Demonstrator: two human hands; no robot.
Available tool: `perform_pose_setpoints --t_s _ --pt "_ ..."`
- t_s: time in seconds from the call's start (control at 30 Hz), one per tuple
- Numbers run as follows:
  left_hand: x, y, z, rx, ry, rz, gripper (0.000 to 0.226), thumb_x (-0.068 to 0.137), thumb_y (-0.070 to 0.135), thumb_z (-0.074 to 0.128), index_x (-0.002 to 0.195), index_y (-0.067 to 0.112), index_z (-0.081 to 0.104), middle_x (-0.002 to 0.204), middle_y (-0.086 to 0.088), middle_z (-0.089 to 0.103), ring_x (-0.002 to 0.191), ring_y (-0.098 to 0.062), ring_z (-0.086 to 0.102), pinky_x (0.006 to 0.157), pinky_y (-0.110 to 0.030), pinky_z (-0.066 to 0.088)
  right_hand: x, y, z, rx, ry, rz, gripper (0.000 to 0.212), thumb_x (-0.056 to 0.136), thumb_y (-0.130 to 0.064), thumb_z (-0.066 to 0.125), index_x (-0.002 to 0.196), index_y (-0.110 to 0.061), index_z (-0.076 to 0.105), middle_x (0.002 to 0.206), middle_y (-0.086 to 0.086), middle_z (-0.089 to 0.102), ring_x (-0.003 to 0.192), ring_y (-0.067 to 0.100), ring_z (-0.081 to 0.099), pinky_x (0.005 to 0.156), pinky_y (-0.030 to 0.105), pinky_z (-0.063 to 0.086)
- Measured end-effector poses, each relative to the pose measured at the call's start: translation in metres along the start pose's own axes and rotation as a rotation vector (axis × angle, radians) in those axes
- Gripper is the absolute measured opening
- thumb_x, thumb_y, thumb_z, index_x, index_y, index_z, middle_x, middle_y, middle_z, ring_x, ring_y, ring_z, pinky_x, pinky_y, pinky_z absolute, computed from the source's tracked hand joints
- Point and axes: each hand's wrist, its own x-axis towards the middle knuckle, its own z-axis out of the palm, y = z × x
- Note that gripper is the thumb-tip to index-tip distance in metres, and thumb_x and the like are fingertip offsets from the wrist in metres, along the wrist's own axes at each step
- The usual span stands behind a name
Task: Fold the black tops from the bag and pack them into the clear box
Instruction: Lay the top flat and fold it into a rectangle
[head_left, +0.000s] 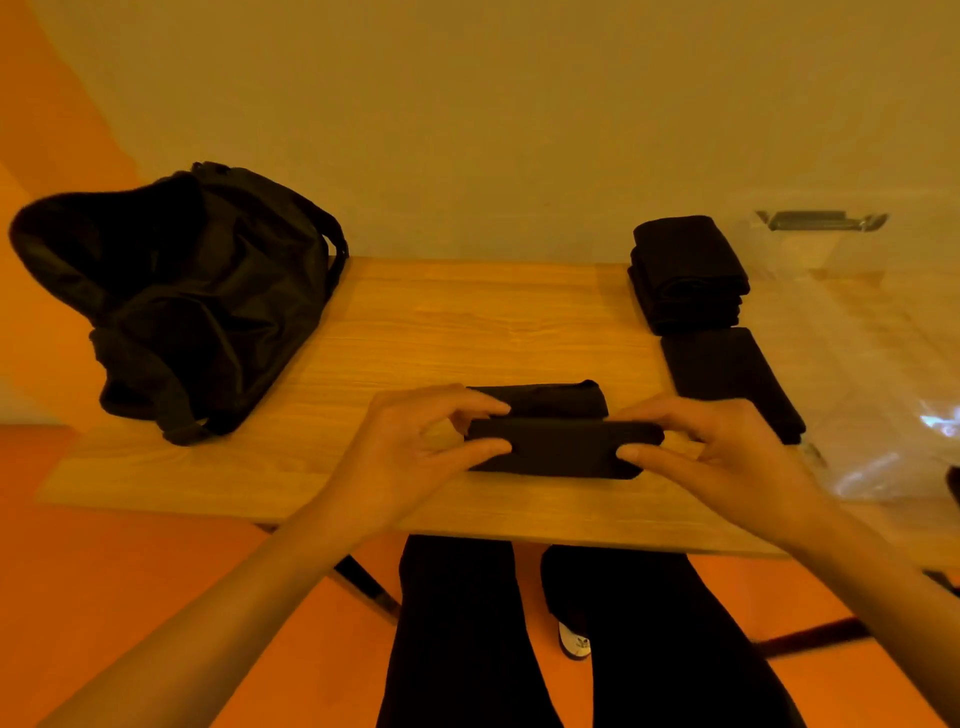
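Trouser legs (457, 623) under the near table (415, 322) edge; both hands pinch a black top mid-fold.

Left to right: bag (197, 301) slumped at the far left, mouth gaping, well apart from the work spot, probably left open for easy reaching. Left hand (410, 441) pinches the left end of the top (561, 447), thumb on the near side, fingers on the far side. Right hand (727, 452) mirrors it at the other end, likely to bring the fold over level. Top sits near-centre, its front layer raised and its rear layer flat on the wood. Beyond the right hand lies a single folded top (727, 374), and behind that a stack (685, 275) of folded ones. Clear box (857, 338) is at the far right. Its walls are too faint to tell whether the stack stands inside it or just beside it.
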Motion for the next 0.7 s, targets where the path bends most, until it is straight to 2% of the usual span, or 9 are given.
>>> perform_pose_setpoints --t_s 0.07,0.1,0.17,0.23,0.3,0.37,0.47,0.6,0.7 --pt "0.016 -0.001 -0.001 -0.083 0.02 -0.099 0.025 0.078 0.033 0.076 0.102 0.039 0.072 0.097 0.004 0.072 0.087 -0.008 0.068 0.078 -0.012 0.049 0.019 0.009 -0.004 0.042 -0.042 0.051 0.024 0.087 -0.028 0.063 0.11 -0.027 0.065 0.076 -0.042 0.062 0.077 -0.02 0.06 0.069 0.002 0.045" --pt "0.025 -0.004 0.0 -0.141 0.024 -0.156 0.022 0.079 0.032 0.075 0.1 0.039 0.073 0.097 0.0 0.073 0.085 -0.008 0.068 0.077 -0.015 0.051 0.029 0.012 -0.005 0.057 -0.058 0.074 0.022 0.086 -0.027 0.062 0.108 -0.026 0.065 0.075 -0.042 0.062 0.077 -0.02 0.06 0.069 0.002 0.045" --pt "0.039 -0.015 0.005 -0.24 0.031 -0.266 0.016 0.085 0.027 0.072 0.098 0.036 0.074 0.098 -0.008 0.073 0.086 -0.01 0.069 0.076 -0.021 0.055 0.047 0.02 -0.003 0.073 -0.057 0.109 0.022 0.086 -0.041 0.059 0.106 -0.034 0.065 0.097 -0.038 0.066 0.097 -0.015 0.062 0.083 0.01 0.049" --pt "0.045 -0.027 0.011 -0.231 0.027 -0.309 0.018 0.094 0.021 0.069 0.102 0.036 0.073 0.099 -0.007 0.073 0.09 -0.019 0.07 0.078 -0.03 0.056 0.059 0.033 0.003 0.076 -0.077 0.141 0.029 0.085 -0.051 0.054 0.108 -0.036 0.065 0.117 -0.028 0.066 0.114 -0.006 0.06 0.093 0.02 0.05" --pt "0.045 -0.036 0.015 -0.175 -0.037 -0.338 0.02 0.097 0.025 0.066 0.111 0.04 0.068 0.105 0.005 0.073 0.094 -0.021 0.07 0.079 -0.037 0.056 0.064 0.046 0.009 0.087 -0.116 0.188 0.032 0.086 -0.054 0.053 0.109 -0.036 0.065 0.11 -0.017 0.071 0.105 0.003 0.067 0.087 0.028 0.057" --pt "0.04 -0.04 0.02 -0.189 -0.096 -0.39 0.025 0.096 0.028 0.065 0.119 0.039 0.064 0.112 0.015 0.071 0.098 -0.013 0.072 0.08 -0.036 0.061 0.063 0.051 0.017 0.14 -0.127 0.233 0.03 0.085 -0.052 0.055 0.106 -0.034 0.065 0.1 -0.015 0.072 0.091 0.006 0.07 0.076 0.029 0.059" --pt "0.038 -0.043 0.025 -0.221 -0.055 -0.467 0.031 0.094 0.016 0.067 0.119 0.034 0.065 0.112 0.009 0.072 0.097 -0.01 0.073 0.078 -0.038 0.063 0.062 0.057 0.026 0.213 -0.026 0.291 0.026 0.084 -0.043 0.059 0.103 -0.027 0.067 0.099 -0.018 0.07 0.094 0.002 0.068 0.08 0.021 0.056" --pt "0.051 -0.045 0.028 -0.186 0.018 -0.509 0.024 0.096 0.017 0.066 0.115 0.033 0.065 0.106 0.009 0.068 0.091 -0.01 0.074 0.069 -0.039 0.064 0.068 0.059 0.034 0.253 0.067 0.363 0.023 0.086 -0.037 0.064 0.102 -0.022 0.07 0.093 -0.009 0.074 0.089 0.007 0.071 0.077 0.035 0.06" --pt "0.054 -0.047 0.034 -0.113 0.011 -0.533 0.017 0.096 0.018 0.067 0.108 0.03 0.067 0.096 0.015 0.066 0.084 -0.01 0.073 0.067 -0.04 0.063 0.069 0.064 0.038 0.232 0.118 0.396 0.02 0.083 -0.043 0.067 0.097 -0.029 0.071 0.087 -0.006 0.073 0.083 0.011 0.072 0.074 0.039 0.061"
